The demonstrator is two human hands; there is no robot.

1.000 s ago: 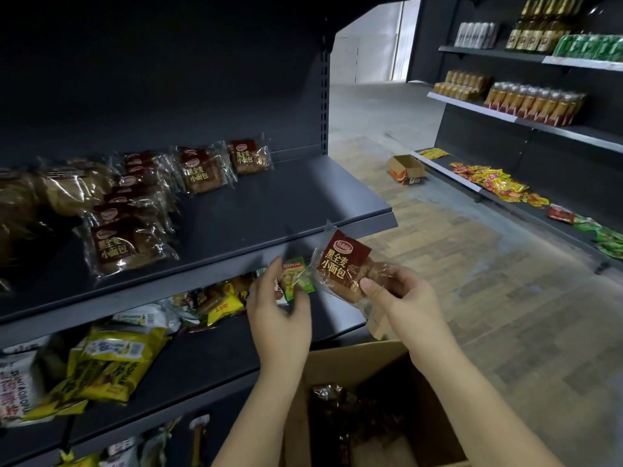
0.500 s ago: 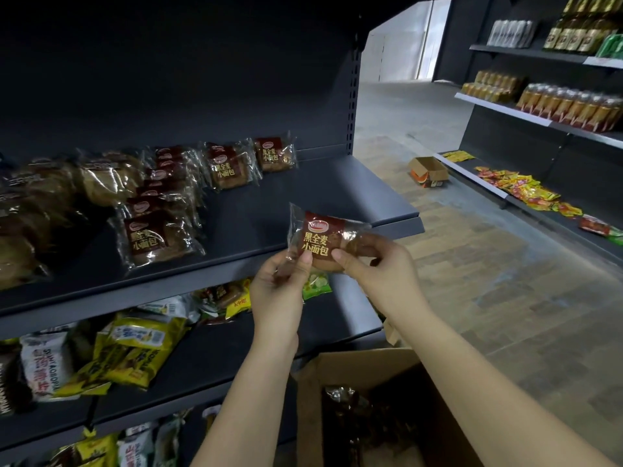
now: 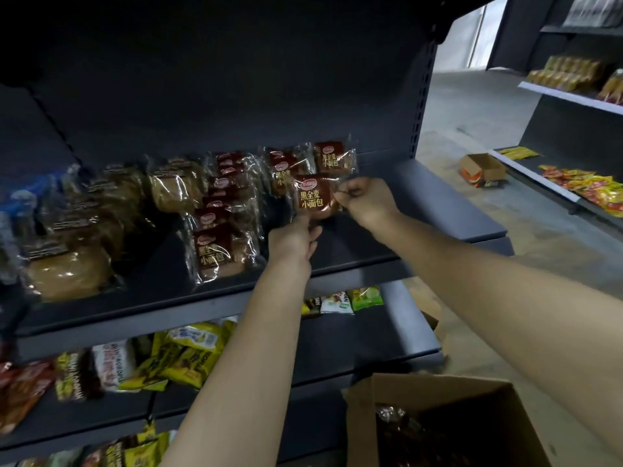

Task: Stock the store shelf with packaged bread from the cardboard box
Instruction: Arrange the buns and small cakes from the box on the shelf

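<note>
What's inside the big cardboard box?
Inside the cardboard box lie dark packets in shiny clear wrappers. How many there are, and what lies under them, cannot be seen: the box is dark inside and its walls hide the rest.

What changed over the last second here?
The left hand and right hand lifted the bread packet from below the shelf edge up and back over the shelf. The right keeps pinching its right edge; the left now holds its lower edge. Shelved packets, cardboard box unchanged.
</note>
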